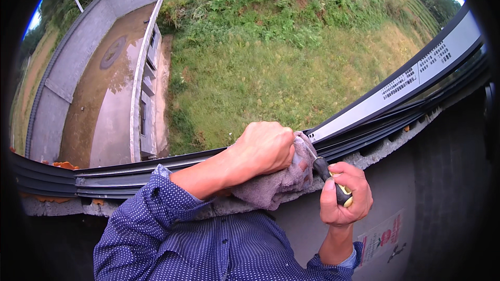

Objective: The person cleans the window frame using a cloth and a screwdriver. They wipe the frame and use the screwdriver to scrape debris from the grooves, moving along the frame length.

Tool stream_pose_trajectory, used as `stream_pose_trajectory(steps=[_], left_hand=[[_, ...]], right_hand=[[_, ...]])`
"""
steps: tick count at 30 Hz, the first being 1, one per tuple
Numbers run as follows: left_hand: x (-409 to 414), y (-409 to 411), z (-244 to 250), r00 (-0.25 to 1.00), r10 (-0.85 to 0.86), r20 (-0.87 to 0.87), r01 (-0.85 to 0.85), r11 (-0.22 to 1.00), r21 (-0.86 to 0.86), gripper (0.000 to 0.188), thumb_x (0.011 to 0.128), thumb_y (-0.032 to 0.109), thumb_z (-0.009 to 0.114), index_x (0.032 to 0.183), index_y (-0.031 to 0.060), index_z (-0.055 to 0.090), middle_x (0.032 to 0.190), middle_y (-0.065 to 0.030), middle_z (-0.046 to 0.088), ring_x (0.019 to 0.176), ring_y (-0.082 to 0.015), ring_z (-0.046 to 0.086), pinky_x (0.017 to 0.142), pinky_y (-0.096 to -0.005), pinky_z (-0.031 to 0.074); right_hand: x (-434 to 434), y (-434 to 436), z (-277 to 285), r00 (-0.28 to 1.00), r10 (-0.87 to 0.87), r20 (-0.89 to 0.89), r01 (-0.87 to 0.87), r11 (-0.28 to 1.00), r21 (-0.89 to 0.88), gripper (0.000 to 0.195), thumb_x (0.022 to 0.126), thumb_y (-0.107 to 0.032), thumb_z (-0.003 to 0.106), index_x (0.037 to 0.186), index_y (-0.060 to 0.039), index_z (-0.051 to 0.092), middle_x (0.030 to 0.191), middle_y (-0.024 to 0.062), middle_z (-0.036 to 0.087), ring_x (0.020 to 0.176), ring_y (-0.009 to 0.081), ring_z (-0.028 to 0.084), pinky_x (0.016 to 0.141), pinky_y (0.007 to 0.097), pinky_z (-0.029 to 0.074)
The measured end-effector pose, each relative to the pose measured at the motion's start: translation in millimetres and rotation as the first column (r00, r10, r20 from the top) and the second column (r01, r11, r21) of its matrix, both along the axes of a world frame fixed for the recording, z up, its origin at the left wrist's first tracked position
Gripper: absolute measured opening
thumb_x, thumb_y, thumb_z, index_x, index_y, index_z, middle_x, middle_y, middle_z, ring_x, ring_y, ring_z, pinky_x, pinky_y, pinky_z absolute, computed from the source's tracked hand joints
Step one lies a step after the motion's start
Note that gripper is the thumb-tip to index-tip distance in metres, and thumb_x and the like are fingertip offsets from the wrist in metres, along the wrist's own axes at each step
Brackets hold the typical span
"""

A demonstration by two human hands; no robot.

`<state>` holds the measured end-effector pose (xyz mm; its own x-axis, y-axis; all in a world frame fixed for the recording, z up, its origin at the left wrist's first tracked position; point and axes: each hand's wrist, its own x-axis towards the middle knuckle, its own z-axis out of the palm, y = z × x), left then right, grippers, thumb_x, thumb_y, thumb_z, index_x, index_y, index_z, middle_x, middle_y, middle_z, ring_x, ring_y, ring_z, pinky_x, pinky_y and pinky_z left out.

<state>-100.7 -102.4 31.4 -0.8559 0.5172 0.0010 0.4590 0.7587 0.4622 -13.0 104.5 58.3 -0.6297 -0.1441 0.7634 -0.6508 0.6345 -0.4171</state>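
My left hand [267,146] is a fist closed over a greyish-mauve terry cloth [269,189], bunched on the sill. My right hand [345,199] grips a screwdriver [322,168] by its black and yellow handle. Its metal shaft points up and left to the cloth; the tip is hidden against or in the folds. Beneath the cloth runs a dark metal sliding-window track [113,183] with several parallel rails. Just right of the cloth stands the lower corner of a window sash [363,103], which carries a white printed strip.
A rough concrete sill edge [375,158] with broken patches lies under the track. Beyond the opening is a drop to a grassy slope [254,78] and a walled concrete yard [113,125]. Below right, a printed plastic sheet [379,238] lies near the inner wall.
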Motion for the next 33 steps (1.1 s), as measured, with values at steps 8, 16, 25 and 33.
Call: stream_pose_trajectory(steps=[8,16,25,33], left_hand=[[27,-4,4,0.996,0.091,-0.006,-0.09,0.992,0.093,0.042,0.097,0.04,0.068,0.118,0.0038,0.071,0.1,-0.0249,0.074,0.079,-0.0446,0.072,0.068,-0.053,0.059],[99,-21,18,0.955,-0.02,-0.296,0.008,0.999,-0.039,0.097,0.079,0.054,0.085,0.153,0.0002,0.052,0.142,-0.0259,0.055,0.122,-0.0406,0.056,0.096,-0.0536,0.045],[69,4,-7,0.955,-0.084,-0.285,0.07,0.996,-0.06,0.078,0.076,0.029,0.08,0.139,-0.0107,0.057,0.138,-0.0311,0.056,0.118,-0.0404,0.058,0.095,-0.0501,0.047],[84,-6,-13,0.89,-0.036,-0.454,0.037,0.999,-0.007,0.076,0.078,0.027,0.077,0.141,-0.0097,0.058,0.138,-0.0283,0.058,0.118,-0.0371,0.06,0.093,-0.0458,0.048]], right_hand=[[-18,-7,-3,0.997,0.083,0.003,-0.082,0.995,-0.052,0.021,0.081,-0.004,0.073,0.098,-0.0042,0.061,0.088,0.0148,0.075,0.069,0.0293,0.073,0.065,0.0367,0.06],[-15,-8,-15,0.966,0.258,0.013,-0.249,0.944,-0.214,0.022,0.088,-0.014,0.079,0.098,-0.0045,0.061,0.097,0.0154,0.077,0.088,0.0332,0.07,0.082,0.0449,0.059],[-34,-40,-19,0.913,0.378,-0.156,-0.4,0.904,-0.152,0.014,0.091,-0.003,0.066,0.089,-0.0024,0.052,0.071,0.0106,0.064,0.059,0.0247,0.06,0.063,0.0443,0.058],[-37,-18,-34,0.928,0.354,-0.119,-0.357,0.747,-0.561,0.015,0.101,-0.011,0.059,0.093,-0.003,0.05,0.074,0.0104,0.055,0.065,0.0206,0.054,0.073,0.0484,0.059]])
